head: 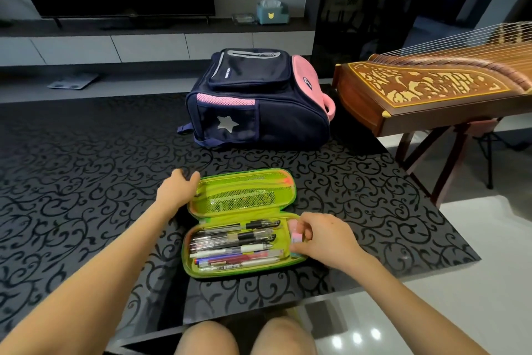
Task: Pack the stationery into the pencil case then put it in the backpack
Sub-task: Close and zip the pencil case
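Many pens (233, 245) already lie in the open pencil case (198, 272) on the surface (86, 167), right grip (322, 239) pinching a pink eraser (297, 237) at its right end, left grip (178, 189) touching the lid (247, 179), hold unclear; zipping and the closed backpack (259, 101) beyond remain.

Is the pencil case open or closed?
Open. The pencil case has its lid folded back on the table, mesh pocket facing up, and the pens inside are showing.
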